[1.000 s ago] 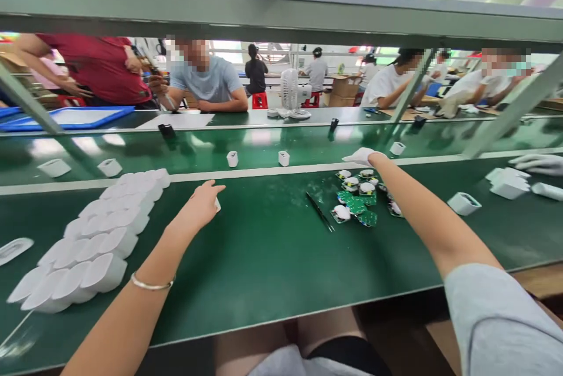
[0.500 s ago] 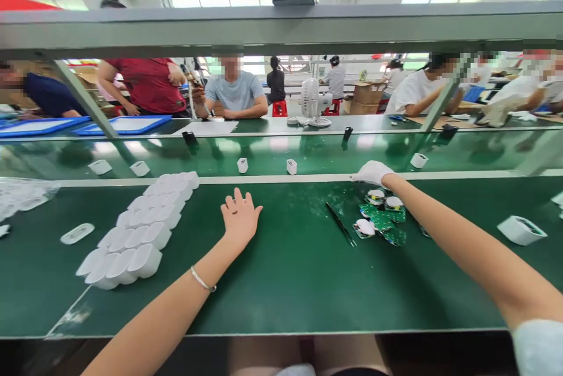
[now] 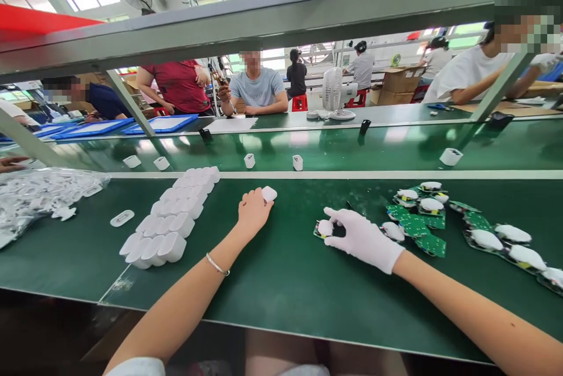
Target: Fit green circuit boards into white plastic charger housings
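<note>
My bare left hand [image 3: 255, 210], with a bracelet at the wrist, is closed on a small white housing [image 3: 269, 193] over the green table. To its right, my white-gloved right hand [image 3: 358, 235] has thumb and forefinger spread around a small circuit board with a white round part [image 3: 324, 228]; whether they touch it is hard to tell. Beyond the glove lies a heap of green circuit boards [image 3: 412, 224]. Black tweezers [image 3: 350, 206] show only partly behind the glove. Rows of white housings [image 3: 169, 220] stand left of my left hand.
A white oval piece [image 3: 122, 218] and a bag of white parts [image 3: 39, 197] lie at the left. More boards [image 3: 510, 241] lie at the right. White housings [image 3: 298, 162] stand on the green strip behind the pale divider [image 3: 373, 175]. People sit beyond the metal frame [image 3: 176, 39].
My left hand has closed on a white housing. My right hand has come nearer, from the far side of the board heap to a single board. The view has turned and tilted.
</note>
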`<action>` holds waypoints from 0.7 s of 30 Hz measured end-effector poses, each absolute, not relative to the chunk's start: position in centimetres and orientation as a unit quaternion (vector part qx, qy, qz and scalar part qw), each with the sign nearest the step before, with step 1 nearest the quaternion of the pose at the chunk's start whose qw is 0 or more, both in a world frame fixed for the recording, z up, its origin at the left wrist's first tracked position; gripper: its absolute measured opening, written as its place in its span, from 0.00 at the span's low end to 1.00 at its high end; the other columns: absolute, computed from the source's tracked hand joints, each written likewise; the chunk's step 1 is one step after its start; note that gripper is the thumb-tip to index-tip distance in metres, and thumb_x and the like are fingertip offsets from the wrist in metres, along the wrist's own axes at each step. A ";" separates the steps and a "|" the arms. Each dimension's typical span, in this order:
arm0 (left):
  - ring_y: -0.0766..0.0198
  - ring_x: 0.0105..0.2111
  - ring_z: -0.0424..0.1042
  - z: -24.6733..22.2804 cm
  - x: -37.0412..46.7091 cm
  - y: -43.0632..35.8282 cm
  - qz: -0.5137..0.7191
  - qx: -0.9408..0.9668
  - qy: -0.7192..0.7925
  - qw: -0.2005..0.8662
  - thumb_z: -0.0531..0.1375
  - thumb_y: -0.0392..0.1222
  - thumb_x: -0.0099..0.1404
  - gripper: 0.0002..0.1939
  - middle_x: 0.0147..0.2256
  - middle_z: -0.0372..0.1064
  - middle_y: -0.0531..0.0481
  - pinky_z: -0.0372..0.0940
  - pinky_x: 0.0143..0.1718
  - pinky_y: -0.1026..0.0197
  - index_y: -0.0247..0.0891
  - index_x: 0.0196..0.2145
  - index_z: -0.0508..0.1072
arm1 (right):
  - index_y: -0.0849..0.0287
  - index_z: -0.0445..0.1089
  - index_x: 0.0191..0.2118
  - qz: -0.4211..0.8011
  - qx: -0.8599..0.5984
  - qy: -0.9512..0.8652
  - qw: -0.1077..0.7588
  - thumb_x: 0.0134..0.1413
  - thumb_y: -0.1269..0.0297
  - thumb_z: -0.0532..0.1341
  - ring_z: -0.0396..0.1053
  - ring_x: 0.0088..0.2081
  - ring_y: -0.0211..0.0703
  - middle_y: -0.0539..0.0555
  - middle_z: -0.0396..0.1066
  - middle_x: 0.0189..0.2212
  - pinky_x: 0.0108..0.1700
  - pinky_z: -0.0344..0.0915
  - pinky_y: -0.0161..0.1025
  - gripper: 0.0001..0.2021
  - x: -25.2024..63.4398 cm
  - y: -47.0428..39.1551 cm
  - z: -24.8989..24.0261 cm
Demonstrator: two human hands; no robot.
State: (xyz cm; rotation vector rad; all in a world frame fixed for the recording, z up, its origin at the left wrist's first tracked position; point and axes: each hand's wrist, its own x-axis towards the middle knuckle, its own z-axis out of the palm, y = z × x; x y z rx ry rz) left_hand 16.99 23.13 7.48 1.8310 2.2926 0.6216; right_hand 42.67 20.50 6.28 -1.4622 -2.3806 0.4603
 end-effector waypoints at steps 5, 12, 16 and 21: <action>0.56 0.46 0.69 7.2 17.1 23.8 0.323 0.620 0.701 0.140 0.62 0.44 0.58 0.26 0.48 0.68 0.40 0.64 0.48 0.56 0.35 0.53 0.66 | 0.58 0.70 0.50 0.117 -0.551 -0.815 0.139 0.48 0.57 0.62 0.69 0.46 0.53 0.58 0.71 0.45 0.48 0.65 0.48 0.22 43.6 21.3 6.8; 0.57 0.45 0.70 6.5 18.8 23.2 0.439 0.613 0.626 0.199 0.67 0.41 0.51 0.21 0.47 0.67 0.43 0.67 0.47 0.56 0.36 0.43 0.72 | 0.52 0.67 0.52 0.121 -0.410 -0.874 0.231 0.52 0.66 0.60 0.65 0.53 0.49 0.54 0.69 0.51 0.53 0.64 0.48 0.19 42.8 21.6 5.1; 0.60 0.45 0.71 6.4 19.3 23.0 0.443 0.623 0.592 0.253 0.66 0.38 0.51 0.22 0.45 0.70 0.44 0.67 0.49 0.56 0.35 0.44 0.69 | 0.50 0.71 0.44 0.136 -0.440 -0.859 0.225 0.53 0.62 0.60 0.69 0.47 0.48 0.53 0.73 0.43 0.43 0.68 0.44 0.12 42.8 21.2 5.6; 0.60 0.43 0.72 6.3 19.4 22.8 0.432 0.629 0.582 0.283 0.65 0.37 0.52 0.23 0.43 0.72 0.45 0.67 0.48 0.55 0.36 0.46 0.68 | 0.51 0.70 0.46 0.141 -0.476 -0.846 0.196 0.48 0.59 0.63 0.67 0.49 0.52 0.55 0.72 0.45 0.44 0.67 0.45 0.17 42.7 20.3 6.5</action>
